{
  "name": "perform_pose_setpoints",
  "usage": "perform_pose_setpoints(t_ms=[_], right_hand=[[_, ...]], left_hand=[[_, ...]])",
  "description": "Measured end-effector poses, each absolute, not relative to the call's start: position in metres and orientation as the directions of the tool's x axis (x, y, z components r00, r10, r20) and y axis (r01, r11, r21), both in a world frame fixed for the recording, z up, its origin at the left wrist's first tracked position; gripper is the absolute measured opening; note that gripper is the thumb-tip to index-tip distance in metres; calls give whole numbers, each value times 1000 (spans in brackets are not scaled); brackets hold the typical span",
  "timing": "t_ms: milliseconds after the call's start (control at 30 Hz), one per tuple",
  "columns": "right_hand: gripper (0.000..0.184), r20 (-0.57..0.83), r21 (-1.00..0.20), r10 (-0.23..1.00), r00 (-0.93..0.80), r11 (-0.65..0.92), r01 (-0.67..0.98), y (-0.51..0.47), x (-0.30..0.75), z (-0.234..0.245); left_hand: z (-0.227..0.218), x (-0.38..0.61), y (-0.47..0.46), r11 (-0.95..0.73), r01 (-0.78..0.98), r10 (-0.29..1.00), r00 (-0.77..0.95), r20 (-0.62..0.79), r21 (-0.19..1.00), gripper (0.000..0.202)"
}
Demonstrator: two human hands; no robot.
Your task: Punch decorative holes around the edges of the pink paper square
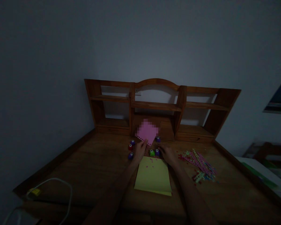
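Note:
My left hand (pixel 139 152) is closed on a pink sheet of paper (pixel 148 132), pinching its lower edge between thumb and fingers. Punched holes run along that edge, and the sheet is tilted up. My right hand (pixel 168 154) has its fingers apart and slightly bent, beside a purple craft punch (pixel 157 152); the dim light hides whether they touch. A green craft punch (pixel 152 152) stands between the hands. Yellow paper (pixel 153 176) lies below them, with several small pink cut-outs on its upper part.
Left of my left hand sit a red punch (pixel 130 147) and two purple ones; another purple punch (pixel 157 139) stands farther back. Paper strips and scraps (pixel 200 164) lie at right. A wooden shelf (pixel 156 106) borders the desk's back. A white cable (pixel 71 190) loops at front left.

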State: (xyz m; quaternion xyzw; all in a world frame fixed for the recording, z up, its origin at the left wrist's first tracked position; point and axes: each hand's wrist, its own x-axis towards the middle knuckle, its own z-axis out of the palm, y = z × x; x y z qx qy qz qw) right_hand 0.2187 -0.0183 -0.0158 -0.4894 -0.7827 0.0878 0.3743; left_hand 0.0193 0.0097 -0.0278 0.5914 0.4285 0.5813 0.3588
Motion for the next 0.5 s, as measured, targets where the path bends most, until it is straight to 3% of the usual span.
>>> perform_pose_setpoints(t_ms=[300, 500], right_hand=[[34, 524, -335, 778, -345, 561, 757, -28, 219, -8], [26, 552, -356, 758, -348, 592, 723, -27, 214, -9]], left_hand=[[-27, 20, 8, -298, -51, 951, -99, 292, 953, 57], [-20, 20, 6, -287, -214, 955, -138, 262, 934, 53]])
